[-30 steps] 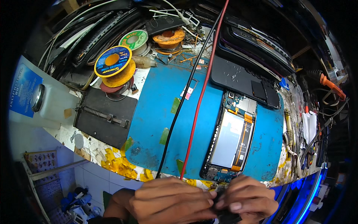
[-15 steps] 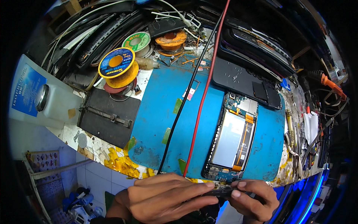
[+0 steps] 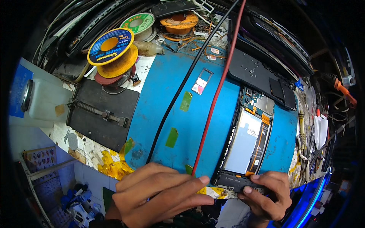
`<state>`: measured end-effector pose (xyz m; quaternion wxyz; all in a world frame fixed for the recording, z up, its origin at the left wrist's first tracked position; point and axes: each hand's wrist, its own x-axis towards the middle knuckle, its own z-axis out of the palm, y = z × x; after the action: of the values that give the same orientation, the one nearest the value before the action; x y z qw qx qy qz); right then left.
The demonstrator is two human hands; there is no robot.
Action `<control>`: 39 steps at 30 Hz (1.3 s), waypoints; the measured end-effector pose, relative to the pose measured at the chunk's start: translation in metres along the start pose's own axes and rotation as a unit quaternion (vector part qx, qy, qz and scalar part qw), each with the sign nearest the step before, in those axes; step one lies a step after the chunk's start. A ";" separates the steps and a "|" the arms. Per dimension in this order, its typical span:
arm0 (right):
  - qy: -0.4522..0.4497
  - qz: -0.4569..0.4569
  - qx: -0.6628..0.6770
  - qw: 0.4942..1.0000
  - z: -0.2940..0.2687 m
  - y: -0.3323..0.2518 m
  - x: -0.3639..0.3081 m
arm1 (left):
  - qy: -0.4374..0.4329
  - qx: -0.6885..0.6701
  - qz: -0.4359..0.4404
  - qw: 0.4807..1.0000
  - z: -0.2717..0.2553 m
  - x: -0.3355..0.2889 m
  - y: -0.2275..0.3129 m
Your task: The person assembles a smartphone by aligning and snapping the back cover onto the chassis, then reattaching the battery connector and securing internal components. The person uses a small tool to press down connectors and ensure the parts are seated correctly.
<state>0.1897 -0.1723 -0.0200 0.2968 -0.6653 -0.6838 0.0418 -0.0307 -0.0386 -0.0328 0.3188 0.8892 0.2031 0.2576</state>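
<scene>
An opened phone (image 3: 242, 141) lies on the blue work mat, its silver-grey battery, orange ribbon cables and circuit board exposed. Across its lower end sits a black plastic cover piece (image 3: 232, 182). My right hand (image 3: 268, 193) pinches that piece at the phone's bottom right corner, thumb and index finger on it. Left of the phone, my left hand (image 3: 163, 193) hovers over the mat's front edge with thumb and index finger stretched out and apart, nothing visible between them. Its other fingers are partly curled. A red cable (image 3: 213, 102) and a black cable (image 3: 173, 103) run down toward this hand.
A dark phone back panel (image 3: 253, 72) with small screws on it lies beyond the phone. A SIM tray (image 3: 202, 81) rests on the blue mat (image 3: 159, 114). Solder wire spools (image 3: 111, 45), a black clamp plate (image 3: 102, 114) and a white bottle (image 3: 45, 98) stand left.
My right hand has brought the black cover piece onto the phone's lower end. The left hand has let go of it and moved left. The whole view has shifted slightly.
</scene>
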 end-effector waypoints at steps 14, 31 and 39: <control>-0.002 0.029 -0.028 0.999 0.002 -0.005 -0.002 | -0.011 0.089 0.037 0.995 0.012 0.005 0.006; 0.024 -0.007 -0.017 1.000 0.005 0.002 -0.008 | -0.003 0.190 0.124 0.974 0.019 0.011 0.008; 0.025 -0.017 -0.020 0.999 -0.002 0.010 -0.018 | -0.083 0.237 0.118 0.961 0.011 0.011 0.020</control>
<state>0.1990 -0.1884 -0.0289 0.3016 -0.6599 -0.6881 0.0064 -0.0113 -0.0520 -0.0236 0.0818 0.9752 0.1252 0.1631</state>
